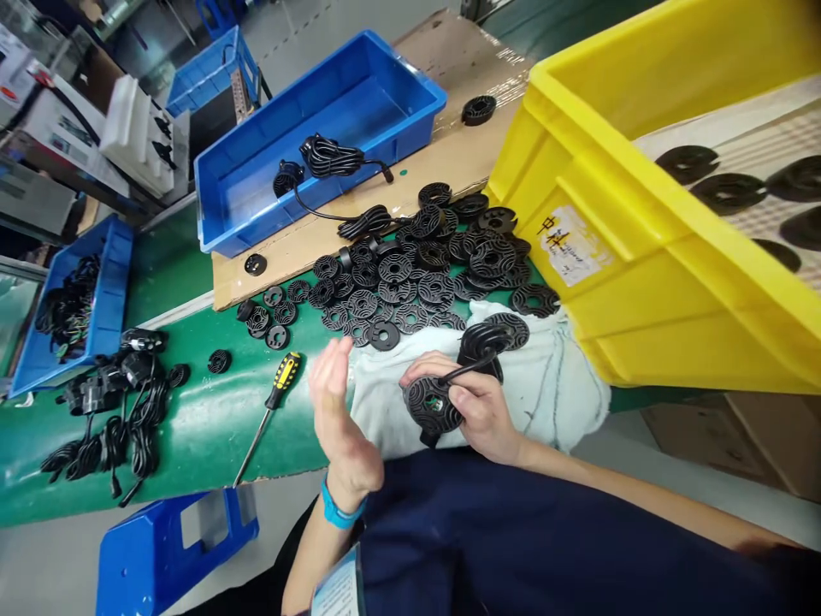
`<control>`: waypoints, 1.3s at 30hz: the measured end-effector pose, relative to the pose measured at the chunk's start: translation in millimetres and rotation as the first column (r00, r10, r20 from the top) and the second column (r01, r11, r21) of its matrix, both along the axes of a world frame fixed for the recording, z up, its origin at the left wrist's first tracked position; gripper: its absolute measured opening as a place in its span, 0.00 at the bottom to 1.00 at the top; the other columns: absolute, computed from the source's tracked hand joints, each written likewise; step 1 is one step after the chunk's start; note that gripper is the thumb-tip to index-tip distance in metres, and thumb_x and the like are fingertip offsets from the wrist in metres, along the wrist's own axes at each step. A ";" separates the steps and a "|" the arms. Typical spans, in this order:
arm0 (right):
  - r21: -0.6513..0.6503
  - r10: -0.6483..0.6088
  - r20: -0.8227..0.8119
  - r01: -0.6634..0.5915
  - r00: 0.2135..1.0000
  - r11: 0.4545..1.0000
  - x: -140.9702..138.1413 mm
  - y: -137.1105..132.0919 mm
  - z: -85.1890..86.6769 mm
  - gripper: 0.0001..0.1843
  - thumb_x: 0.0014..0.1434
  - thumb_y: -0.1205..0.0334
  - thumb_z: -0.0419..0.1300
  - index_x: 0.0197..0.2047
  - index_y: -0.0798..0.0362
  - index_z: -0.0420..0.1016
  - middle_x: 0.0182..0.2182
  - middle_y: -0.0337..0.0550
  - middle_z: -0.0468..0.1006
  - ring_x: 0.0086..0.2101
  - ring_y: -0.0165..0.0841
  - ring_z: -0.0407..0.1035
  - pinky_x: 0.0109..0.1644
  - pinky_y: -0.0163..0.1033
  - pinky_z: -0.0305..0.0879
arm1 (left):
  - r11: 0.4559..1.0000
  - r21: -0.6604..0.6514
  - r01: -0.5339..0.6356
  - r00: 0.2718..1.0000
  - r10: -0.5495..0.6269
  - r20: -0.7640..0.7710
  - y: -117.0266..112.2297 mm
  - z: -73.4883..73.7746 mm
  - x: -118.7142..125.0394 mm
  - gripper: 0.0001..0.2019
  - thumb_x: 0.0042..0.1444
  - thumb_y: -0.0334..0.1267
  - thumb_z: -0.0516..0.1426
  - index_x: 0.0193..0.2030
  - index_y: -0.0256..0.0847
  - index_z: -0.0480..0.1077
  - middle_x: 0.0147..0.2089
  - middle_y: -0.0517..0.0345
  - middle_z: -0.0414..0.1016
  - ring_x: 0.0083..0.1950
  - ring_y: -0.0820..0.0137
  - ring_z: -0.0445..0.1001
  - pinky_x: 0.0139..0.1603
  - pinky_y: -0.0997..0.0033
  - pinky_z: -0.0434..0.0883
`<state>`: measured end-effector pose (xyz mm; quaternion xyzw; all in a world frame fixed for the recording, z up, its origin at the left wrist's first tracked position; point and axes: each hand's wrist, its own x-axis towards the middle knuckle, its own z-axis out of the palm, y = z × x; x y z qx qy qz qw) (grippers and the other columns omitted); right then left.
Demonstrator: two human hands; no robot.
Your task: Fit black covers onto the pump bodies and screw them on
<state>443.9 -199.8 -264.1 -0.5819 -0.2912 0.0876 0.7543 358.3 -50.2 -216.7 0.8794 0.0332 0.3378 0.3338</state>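
Observation:
My right hand (486, 417) grips a round black disc (434, 405) with curved ridges and a hole in the middle. A black cable (487, 342) runs up from this disc, its coil hanging beside my fingers. Apart from it, my left hand (337, 411) is raised with fingers stretched out and nothing in it. Below both hands lies a pale blue cloth (539, 385), with another ridged disc (511, 331) on its upper part. Just beyond the cloth, a heap of black ridged discs (396, 268) covers the green table. Left of my left hand rests a yellow-and-black screwdriver (282, 376).
A yellow bin (577, 180) holding dark discs stands tilted on the right. Behind the heap, a blue tray (321, 197) sits on cardboard (475, 64). Cabled black parts (138, 368) lie at left near another blue bin (109, 299). A blue stool (144, 556) stands below.

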 end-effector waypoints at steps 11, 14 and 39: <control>-0.022 -0.034 -0.165 0.031 0.986 0.999 1.4 6.8 -11.3 0.21 0.68 0.41 0.60 0.41 0.50 0.85 0.40 0.47 0.86 0.46 0.44 0.80 0.57 0.48 0.76 | 0.893 0.404 0.199 0.980 -0.172 -0.102 -12.2 -22.1 12.9 0.47 0.66 0.61 0.57 0.81 0.39 0.43 0.73 0.34 0.68 0.81 0.50 0.53 0.78 0.35 0.55; -0.010 -0.006 -0.169 0.004 0.986 1.000 1.6 7.5 -9.6 0.21 0.67 0.42 0.59 0.39 0.49 0.85 0.39 0.47 0.85 0.46 0.45 0.79 0.55 0.48 0.76 | 0.930 0.307 0.201 0.976 -0.164 -0.143 13.4 -8.6 2.7 0.45 0.68 0.68 0.46 0.81 0.41 0.41 0.77 0.35 0.61 0.82 0.50 0.53 0.78 0.38 0.57; 0.004 0.019 -0.226 -0.018 0.974 1.000 3.0 8.9 -2.6 0.28 0.61 0.32 0.61 0.31 0.49 0.83 0.41 0.49 0.84 0.45 0.47 0.76 0.52 0.48 0.75 | 0.941 0.269 -0.205 0.974 0.222 -0.034 -15.9 -9.7 -70.3 0.15 0.74 0.42 0.52 0.56 0.40 0.76 0.42 0.49 0.86 0.39 0.65 0.86 0.36 0.70 0.80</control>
